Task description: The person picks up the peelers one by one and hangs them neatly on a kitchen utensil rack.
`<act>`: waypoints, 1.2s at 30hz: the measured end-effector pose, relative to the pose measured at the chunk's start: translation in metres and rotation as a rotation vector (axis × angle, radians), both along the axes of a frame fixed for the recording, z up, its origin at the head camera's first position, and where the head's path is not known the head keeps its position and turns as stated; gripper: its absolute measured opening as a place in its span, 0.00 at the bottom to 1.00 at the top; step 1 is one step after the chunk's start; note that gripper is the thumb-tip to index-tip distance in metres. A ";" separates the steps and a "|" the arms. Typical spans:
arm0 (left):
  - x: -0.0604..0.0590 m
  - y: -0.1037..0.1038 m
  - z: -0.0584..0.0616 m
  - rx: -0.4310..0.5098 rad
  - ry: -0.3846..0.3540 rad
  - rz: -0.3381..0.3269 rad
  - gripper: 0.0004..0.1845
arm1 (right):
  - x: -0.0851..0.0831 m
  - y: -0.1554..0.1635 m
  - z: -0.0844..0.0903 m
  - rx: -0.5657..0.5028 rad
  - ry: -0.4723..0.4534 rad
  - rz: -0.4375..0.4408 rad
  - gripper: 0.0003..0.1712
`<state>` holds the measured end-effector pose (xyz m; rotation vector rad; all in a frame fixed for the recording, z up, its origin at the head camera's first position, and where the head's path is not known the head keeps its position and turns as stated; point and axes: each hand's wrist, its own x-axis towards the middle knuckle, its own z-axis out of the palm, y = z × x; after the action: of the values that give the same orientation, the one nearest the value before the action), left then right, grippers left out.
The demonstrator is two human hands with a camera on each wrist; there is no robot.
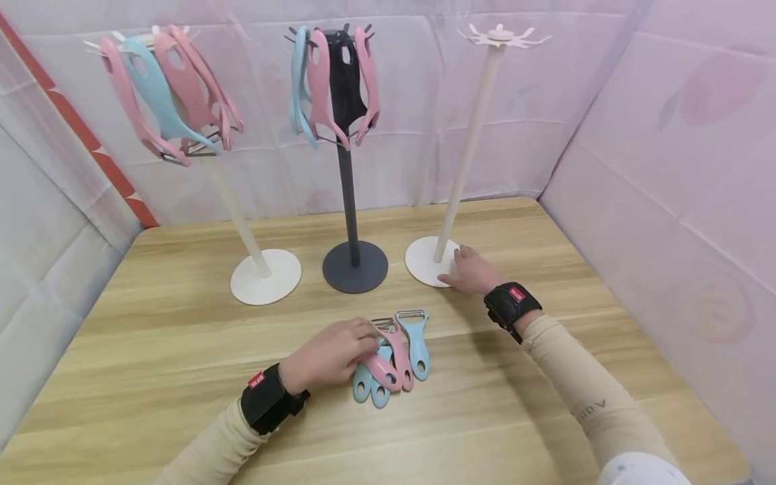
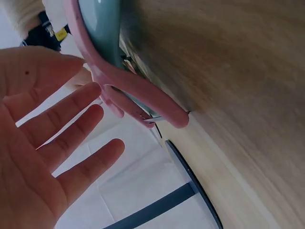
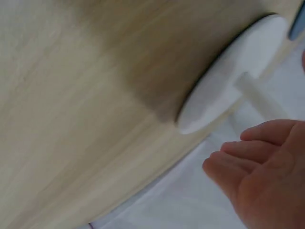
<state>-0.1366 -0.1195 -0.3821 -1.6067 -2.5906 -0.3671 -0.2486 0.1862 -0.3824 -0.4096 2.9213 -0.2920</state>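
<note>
My left hand [image 1: 333, 353] pinches a pink peeler [image 1: 383, 372] lying across a small pile on the table. In the left wrist view the thumb meets this peeler [image 2: 112, 74] near its neck, the other visible fingers spread; the index finger is largely hidden. Under and beside it lie several blue peelers and another pink peeler [image 1: 400, 351]; the rightmost blue peeler [image 1: 417, 340] lies apart. My right hand [image 1: 475, 269] is at the right edge of a white stand's round base [image 1: 419, 261], fingers relaxed and holding nothing. The right wrist view shows that hand [image 3: 267, 171] beside the pole.
A white stand [image 1: 239, 212] at the left and a black stand [image 1: 348, 202] in the middle carry several hanging peelers. The right stand's hooks [image 1: 500, 37] spread at its top. Patterned cloth walls [image 1: 667, 168] border the wooden table [image 1: 515, 417].
</note>
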 end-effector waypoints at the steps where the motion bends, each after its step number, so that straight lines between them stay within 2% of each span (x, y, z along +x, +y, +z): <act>1: 0.000 0.000 -0.001 -0.010 0.016 -0.008 0.13 | -0.004 -0.001 -0.004 0.019 -0.025 0.002 0.47; 6: -0.002 0.000 -0.006 -0.045 0.058 -0.029 0.14 | -0.021 0.002 -0.028 0.074 -0.052 0.050 0.51; 12: -0.001 0.001 -0.007 -0.076 0.090 -0.023 0.11 | -0.029 0.009 -0.050 0.127 -0.077 0.079 0.51; 19: 0.001 0.000 -0.002 -0.153 0.117 0.001 0.11 | -0.031 0.010 -0.057 0.093 -0.086 0.065 0.50; 23: 0.002 -0.002 0.000 -0.163 0.126 -0.004 0.11 | -0.030 0.010 -0.058 0.094 -0.081 0.068 0.50; 26: 0.001 -0.004 0.003 -0.127 0.097 -0.023 0.10 | -0.028 0.011 -0.057 0.085 -0.086 0.062 0.49; 30: -0.002 -0.006 0.007 -0.007 0.014 -0.042 0.08 | -0.025 0.009 -0.054 0.083 -0.094 0.060 0.49; 36: -0.014 0.000 0.011 0.183 -0.090 0.006 0.12 | -0.025 0.007 -0.053 0.081 -0.099 0.063 0.50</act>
<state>-0.1507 -0.1197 -0.3714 -1.5542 -2.5379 -0.6695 -0.2736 0.1936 -0.4356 -0.4600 2.8070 -0.1796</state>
